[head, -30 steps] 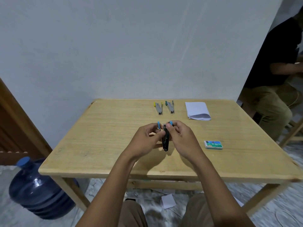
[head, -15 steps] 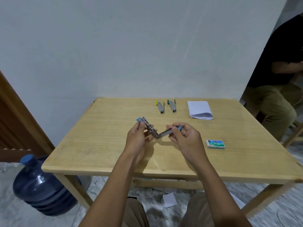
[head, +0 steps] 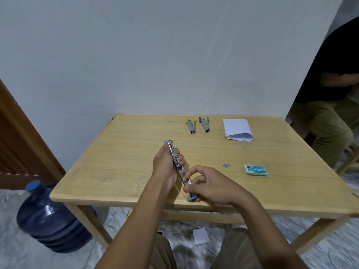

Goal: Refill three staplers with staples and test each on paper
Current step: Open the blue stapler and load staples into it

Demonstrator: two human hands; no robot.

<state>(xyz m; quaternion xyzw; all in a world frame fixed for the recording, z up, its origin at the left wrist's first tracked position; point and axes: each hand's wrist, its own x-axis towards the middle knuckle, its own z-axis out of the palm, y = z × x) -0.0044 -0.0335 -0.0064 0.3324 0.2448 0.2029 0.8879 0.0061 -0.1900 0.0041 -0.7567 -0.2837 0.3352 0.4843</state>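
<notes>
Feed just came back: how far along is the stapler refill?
Done: nothing finished that I can see. In hand: the blue stapler, opened flat, held by left hand and right hand; loose staples lie beside the box. Left: loading it, testing on the paper, then the yellow stapler and green stapler.

The person is wearing olive-khaki trousers [head: 240, 249], which are showing as two cloth-covered knees along the bottom edge of the view. The left forearm [head: 142, 220] and right forearm [head: 262, 226] are showing bare, running uncovered from the left hand [head: 165, 166] and right hand [head: 213, 188] down to the picture's lower edge.
</notes>
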